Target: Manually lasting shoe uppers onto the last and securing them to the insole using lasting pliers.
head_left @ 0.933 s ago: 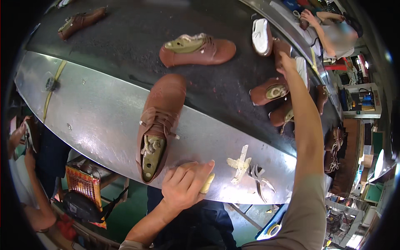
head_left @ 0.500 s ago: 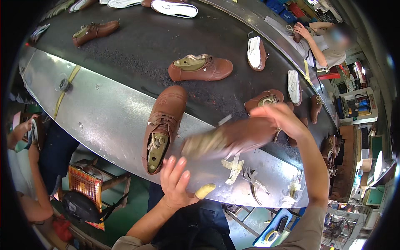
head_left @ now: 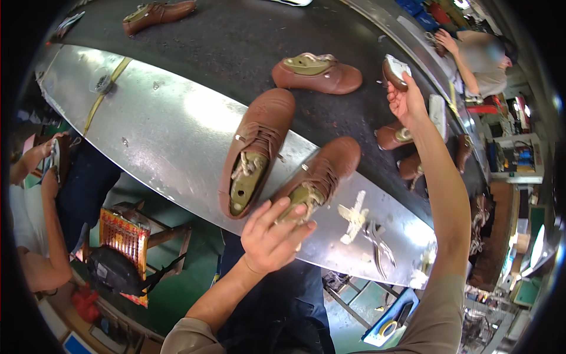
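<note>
My left hand (head_left: 274, 239) is closed around the heel end of a brown lace-up shoe (head_left: 339, 159), its fingers hiding that end. A greenish form fills the shoe's opening, and its toe points away over the edge of the metal ledge (head_left: 177, 112). Just left of it lies a matching brown shoe (head_left: 268, 124), toe away from me. At the far right my arm is stretched out, and my right hand (head_left: 408, 103) grips a brown shoe with a white sole (head_left: 396, 71), partly covered by the fingers.
Pliers (head_left: 379, 248) and pale tape strips (head_left: 354, 216) lie on the ledge at right. More brown shoes, one lying sideways (head_left: 318, 74), stand on the dark belt (head_left: 224, 53). Co-workers sit at the left (head_left: 41, 230) and far right (head_left: 486, 59). A stool (head_left: 127, 236) stands lower left.
The shoe my right hand carried is now at my left hand, beside the other shoe. My right hand let it go and reached farther to the white-soled shoe. The view has shifted.
</note>
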`<state>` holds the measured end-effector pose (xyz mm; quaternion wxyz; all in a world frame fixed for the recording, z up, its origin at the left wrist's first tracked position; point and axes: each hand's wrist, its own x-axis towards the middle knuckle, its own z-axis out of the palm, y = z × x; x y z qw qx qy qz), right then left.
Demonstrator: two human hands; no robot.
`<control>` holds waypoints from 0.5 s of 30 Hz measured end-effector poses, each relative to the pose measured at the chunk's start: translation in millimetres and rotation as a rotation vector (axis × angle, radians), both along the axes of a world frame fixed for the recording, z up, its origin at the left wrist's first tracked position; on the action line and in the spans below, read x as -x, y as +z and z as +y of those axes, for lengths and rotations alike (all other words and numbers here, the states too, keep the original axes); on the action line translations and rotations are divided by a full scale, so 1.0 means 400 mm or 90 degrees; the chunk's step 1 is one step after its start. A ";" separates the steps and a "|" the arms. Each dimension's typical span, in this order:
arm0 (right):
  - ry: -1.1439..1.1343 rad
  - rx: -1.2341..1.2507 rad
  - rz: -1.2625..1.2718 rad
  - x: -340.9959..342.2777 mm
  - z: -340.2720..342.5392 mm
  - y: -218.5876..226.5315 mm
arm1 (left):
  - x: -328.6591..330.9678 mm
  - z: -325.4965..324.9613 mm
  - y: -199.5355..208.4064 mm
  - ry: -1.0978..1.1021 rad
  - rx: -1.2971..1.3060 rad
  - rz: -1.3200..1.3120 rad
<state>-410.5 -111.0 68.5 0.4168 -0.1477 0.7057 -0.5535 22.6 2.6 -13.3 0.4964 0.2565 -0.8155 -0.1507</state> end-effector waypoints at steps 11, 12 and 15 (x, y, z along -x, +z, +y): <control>0.156 0.104 0.114 -0.672 0.740 0.253 | -0.056 -0.032 0.014 -0.157 -0.367 0.390; 0.181 0.084 0.112 -0.711 0.796 0.252 | -0.080 -0.033 0.024 -0.163 -0.327 0.381; 0.243 0.008 0.053 -0.818 0.927 0.274 | -0.168 0.023 0.093 -0.096 -0.067 0.315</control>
